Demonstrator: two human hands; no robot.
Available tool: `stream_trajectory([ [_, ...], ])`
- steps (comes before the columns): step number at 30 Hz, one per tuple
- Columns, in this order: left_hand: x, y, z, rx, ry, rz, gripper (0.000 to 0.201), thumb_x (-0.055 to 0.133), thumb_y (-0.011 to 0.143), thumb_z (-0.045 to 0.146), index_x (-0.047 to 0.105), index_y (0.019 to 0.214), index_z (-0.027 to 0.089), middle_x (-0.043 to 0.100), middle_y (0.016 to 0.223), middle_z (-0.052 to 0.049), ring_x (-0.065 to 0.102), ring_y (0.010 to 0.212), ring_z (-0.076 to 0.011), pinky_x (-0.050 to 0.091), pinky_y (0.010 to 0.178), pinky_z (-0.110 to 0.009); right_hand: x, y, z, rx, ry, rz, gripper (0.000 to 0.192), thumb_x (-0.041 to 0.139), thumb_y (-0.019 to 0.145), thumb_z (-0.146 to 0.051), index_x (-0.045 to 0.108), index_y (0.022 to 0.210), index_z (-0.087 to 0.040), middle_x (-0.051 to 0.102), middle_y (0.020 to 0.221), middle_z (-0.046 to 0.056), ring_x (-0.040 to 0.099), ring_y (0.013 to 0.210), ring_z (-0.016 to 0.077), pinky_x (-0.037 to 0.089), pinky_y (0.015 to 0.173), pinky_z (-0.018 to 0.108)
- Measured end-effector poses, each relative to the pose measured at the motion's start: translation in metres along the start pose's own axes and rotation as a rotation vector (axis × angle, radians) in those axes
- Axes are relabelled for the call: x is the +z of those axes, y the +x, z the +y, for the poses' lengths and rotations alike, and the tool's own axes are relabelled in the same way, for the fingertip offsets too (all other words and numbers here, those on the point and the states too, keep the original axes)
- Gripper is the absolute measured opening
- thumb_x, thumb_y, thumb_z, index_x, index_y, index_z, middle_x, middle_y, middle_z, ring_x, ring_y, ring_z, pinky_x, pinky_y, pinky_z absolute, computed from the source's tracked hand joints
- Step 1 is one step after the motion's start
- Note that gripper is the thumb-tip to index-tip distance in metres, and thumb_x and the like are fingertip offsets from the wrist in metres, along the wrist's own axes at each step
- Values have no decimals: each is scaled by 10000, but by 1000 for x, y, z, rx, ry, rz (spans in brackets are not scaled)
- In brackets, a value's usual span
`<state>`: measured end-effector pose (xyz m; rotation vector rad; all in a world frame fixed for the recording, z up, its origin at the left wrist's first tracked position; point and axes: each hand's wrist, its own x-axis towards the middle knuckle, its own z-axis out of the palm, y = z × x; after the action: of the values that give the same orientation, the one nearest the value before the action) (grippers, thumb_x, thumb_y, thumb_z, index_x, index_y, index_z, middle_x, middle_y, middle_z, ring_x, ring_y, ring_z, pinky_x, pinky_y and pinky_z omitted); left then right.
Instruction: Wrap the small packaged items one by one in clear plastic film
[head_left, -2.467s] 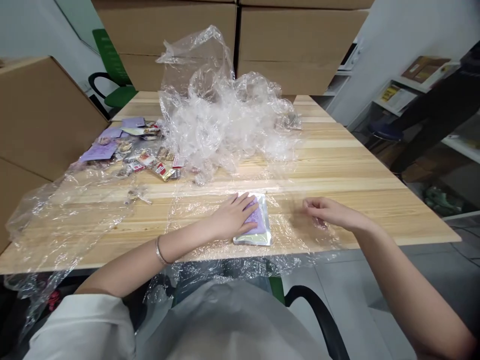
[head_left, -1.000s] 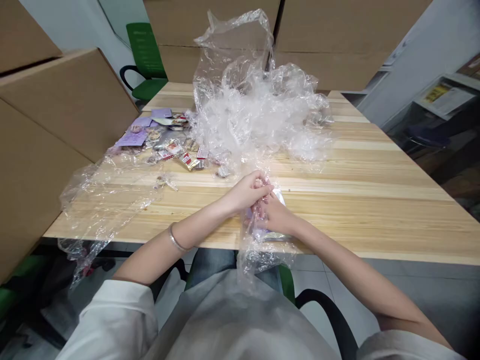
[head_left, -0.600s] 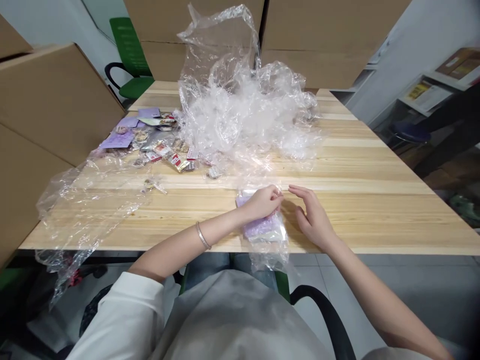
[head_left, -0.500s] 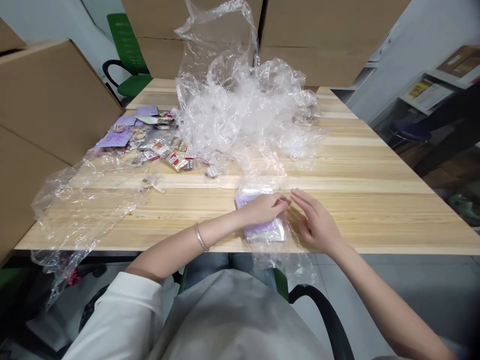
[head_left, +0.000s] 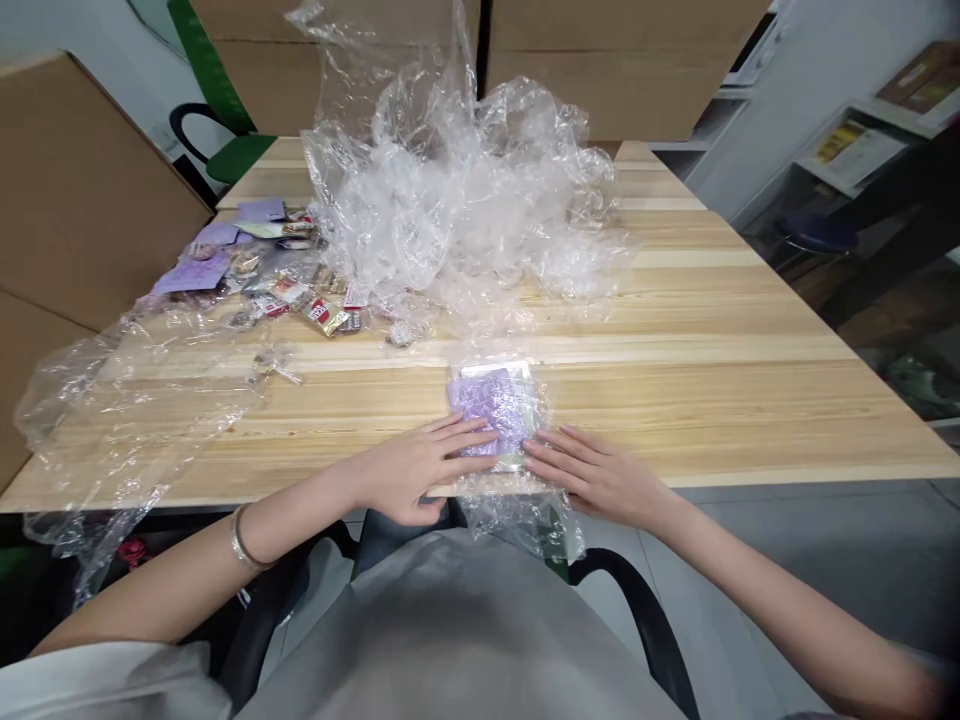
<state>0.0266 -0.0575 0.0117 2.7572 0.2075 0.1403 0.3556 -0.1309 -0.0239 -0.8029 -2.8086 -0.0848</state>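
Observation:
A flat purple packet (head_left: 491, 400) with silvery edges lies near the table's front edge, covered by clear plastic film (head_left: 517, 515) that hangs over that edge. My left hand (head_left: 427, 460) is open, its outstretched fingers resting on the packet's left side. From the other side, my right hand (head_left: 592, 470) lies flat with fingers extended, its tips at the packet's right edge. Neither hand grips anything. Behind the packet rises a big crumpled heap of clear plastic film (head_left: 465, 210).
Small packets (head_left: 326, 315) and purple cards (head_left: 195, 272) are scattered at the left, beside a loose plastic sheet (head_left: 150, 390) that droops off the table. Cardboard boxes stand left (head_left: 90, 200) and behind (head_left: 600, 80). A person's dark-clothed legs (head_left: 892, 220) show at the far right.
My left hand has moved left off the packet's middle and spread its fingers, uncovering the purple surface. My right hand has come down flat at the packet's right edge. The view has shifted slightly.

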Motion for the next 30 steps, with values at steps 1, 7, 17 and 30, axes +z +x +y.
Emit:
stream_trajectory([
  [1, 5, -3, -1, -19, 11, -16, 784, 613, 799, 244, 334, 1530, 197, 263, 1627, -137, 196, 1513, -334, 214, 1223, -548, 1, 3, -3, 16, 16, -4, 714, 484, 951, -111, 178, 1590, -203, 337, 1589, 28, 210, 1501, 202, 187, 1256, 424],
  [7, 20, 5, 0, -79, 27, 135, 488, 611, 918, 358, 549, 1389, 248, 455, 1526, -132, 342, 1455, -336, 258, 1191, -557, 4, 13, -9, 109, 262, 138, 581, 597, 956, -241, 410, 1505, -277, 503, 1489, 39, 378, 1438, 250, 400, 1142, 506],
  [17, 26, 34, 7, -566, -303, 635, 394, 505, 965, 265, 485, 579, 188, 581, 856, -49, 609, 850, -167, 506, 748, -287, -1, 54, -8, 838, 668, 419, 483, 558, 954, -442, 516, 526, -223, 540, 602, 10, 580, 619, 177, 460, 597, 330],
  [30, 31, 40, -2, -100, 337, 247, 535, 394, 914, -18, 437, 1425, 134, 529, 1466, -137, 416, 1423, -228, 350, 1159, -393, 8, 59, 37, 925, 432, 292, 677, 745, 681, -391, 478, 1263, -173, 534, 1235, 185, 554, 1160, 344, 516, 938, 504],
])
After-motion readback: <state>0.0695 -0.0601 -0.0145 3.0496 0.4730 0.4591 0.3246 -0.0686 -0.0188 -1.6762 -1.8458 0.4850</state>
